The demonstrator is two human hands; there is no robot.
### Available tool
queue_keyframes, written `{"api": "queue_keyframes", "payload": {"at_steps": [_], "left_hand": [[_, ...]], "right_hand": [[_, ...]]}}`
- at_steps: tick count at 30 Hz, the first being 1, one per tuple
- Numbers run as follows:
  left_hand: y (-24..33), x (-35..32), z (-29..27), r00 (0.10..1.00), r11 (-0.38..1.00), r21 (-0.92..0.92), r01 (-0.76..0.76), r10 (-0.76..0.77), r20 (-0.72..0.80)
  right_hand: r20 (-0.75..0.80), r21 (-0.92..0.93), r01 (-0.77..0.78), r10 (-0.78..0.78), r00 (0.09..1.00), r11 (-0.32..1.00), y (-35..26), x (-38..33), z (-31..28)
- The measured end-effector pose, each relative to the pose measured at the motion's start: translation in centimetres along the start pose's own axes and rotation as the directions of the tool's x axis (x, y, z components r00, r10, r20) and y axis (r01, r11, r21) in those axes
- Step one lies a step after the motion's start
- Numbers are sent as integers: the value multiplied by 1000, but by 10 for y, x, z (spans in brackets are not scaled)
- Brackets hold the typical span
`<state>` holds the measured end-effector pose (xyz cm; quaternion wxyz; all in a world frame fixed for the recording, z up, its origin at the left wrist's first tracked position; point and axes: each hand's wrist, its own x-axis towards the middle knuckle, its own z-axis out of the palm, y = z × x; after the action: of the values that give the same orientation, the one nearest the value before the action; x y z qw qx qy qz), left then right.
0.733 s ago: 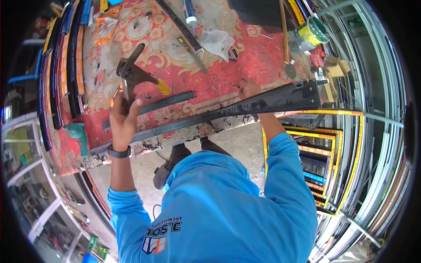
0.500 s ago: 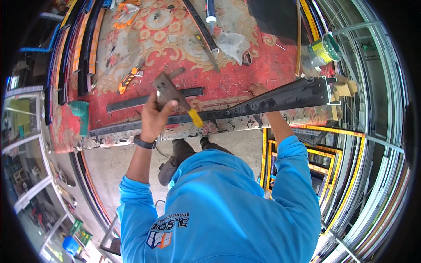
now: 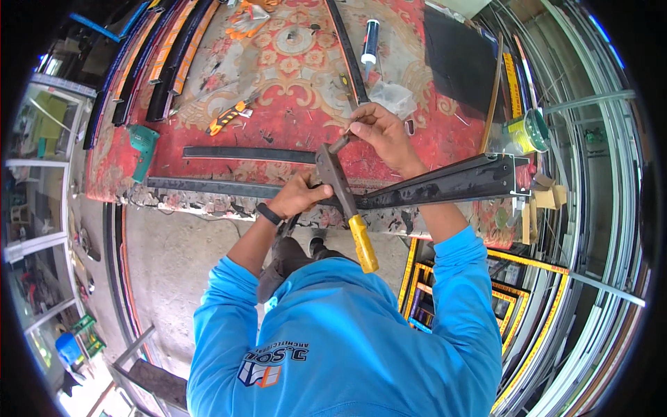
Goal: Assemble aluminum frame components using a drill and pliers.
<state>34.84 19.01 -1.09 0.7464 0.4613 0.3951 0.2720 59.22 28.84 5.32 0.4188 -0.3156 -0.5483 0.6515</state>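
Note:
My left hand (image 3: 300,197) is closed around the grey metal body of a hand riveter (image 3: 338,177), whose yellow grip (image 3: 363,243) points down toward me over the table's front edge. At the tool's nose, my right hand (image 3: 382,139) pinches a small thin pin, like a rivet (image 3: 349,131). Whether the pin sits inside the nose is too small to tell. Beneath both hands lies a long black metal profile (image 3: 445,182) along the table edge, its wide right end showing drilled holes. A shorter black strip (image 3: 243,153) rests behind it on the left.
A red patterned carpet (image 3: 292,90) covers the table. On it are a green drill (image 3: 144,151), an orange utility knife (image 3: 228,118), a sealant tube (image 3: 370,43), orange gloves (image 3: 246,19) and a clear plastic bag (image 3: 393,99). A tub (image 3: 529,132) stands at the right.
My right hand has risen from the table to the riveter's nose. My left hand has brought the riveter rightward and lower, its yellow grip now nearer me. The whole view has shifted slightly.

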Motion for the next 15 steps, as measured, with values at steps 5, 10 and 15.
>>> {"api": "queue_keyframes", "payload": {"at_steps": [5,10,15], "left_hand": [[-9,1,8,1000,992,-123,17,-18,-11],[-12,0,10,999,981,-188,42,-39,16],[-15,5,10,998,998,-38,56,-57,-28]], "right_hand": [[2,7,-1,1,1000,1000,-4,-3,5],[2,-33,22,-22,1000,999,-2,-6,3],[56,-155,37,-29,998,987,-1,-12,-3]]}}
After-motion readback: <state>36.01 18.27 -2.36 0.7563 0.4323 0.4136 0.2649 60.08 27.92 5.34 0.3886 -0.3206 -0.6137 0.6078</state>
